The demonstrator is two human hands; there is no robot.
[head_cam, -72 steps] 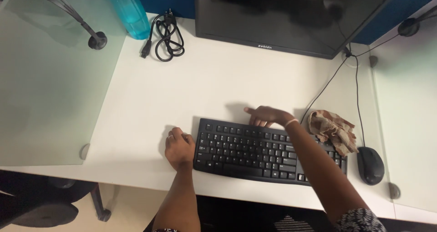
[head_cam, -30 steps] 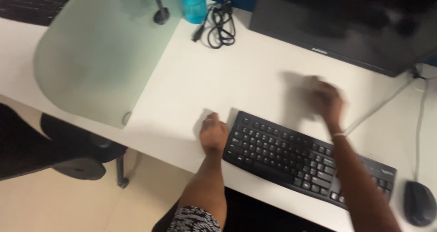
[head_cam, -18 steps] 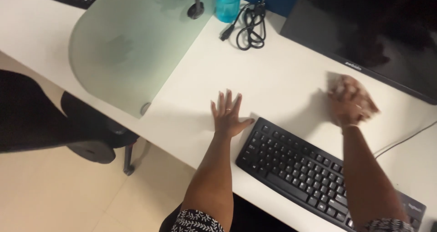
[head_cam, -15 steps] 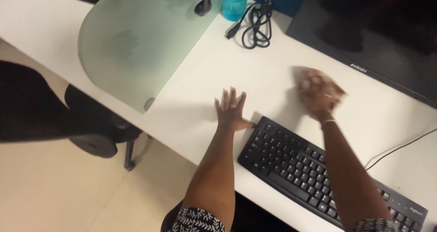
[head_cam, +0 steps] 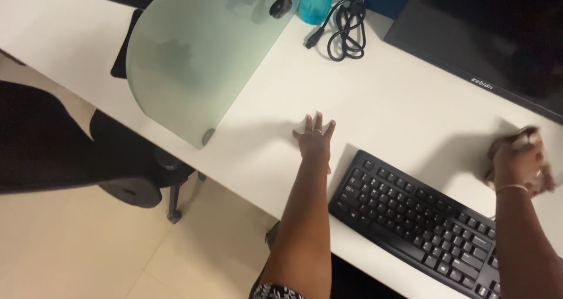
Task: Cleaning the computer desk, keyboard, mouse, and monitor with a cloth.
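The right hand [head_cam: 516, 164] is closed around a crumpled brownish cloth [head_cam: 545, 173], fingers curled tight over it and pressing it down on the white desk [head_cam: 399, 105] just behind the keyboard [head_cam: 410, 217] — a grip that suits rubbing a flat surface, with the wad bunched under the palm so that only its edges show past the knuckles. The left hand [head_cam: 315, 139] lies flat on the desk just left of the keyboard's corner, fingers straight and slightly spread, holding nothing; it looks like a brace, taking weight while the other arm reaches far to the right. The keyboard sits askew near the desk's front edge, leaving the strip before the monitor [head_cam: 498, 35] bare. A coiled black cable [head_cam: 346, 23] and a blue bottle [head_cam: 316, 0] stand back by the frosted divider [head_cam: 193, 58] — well apart from both hands.
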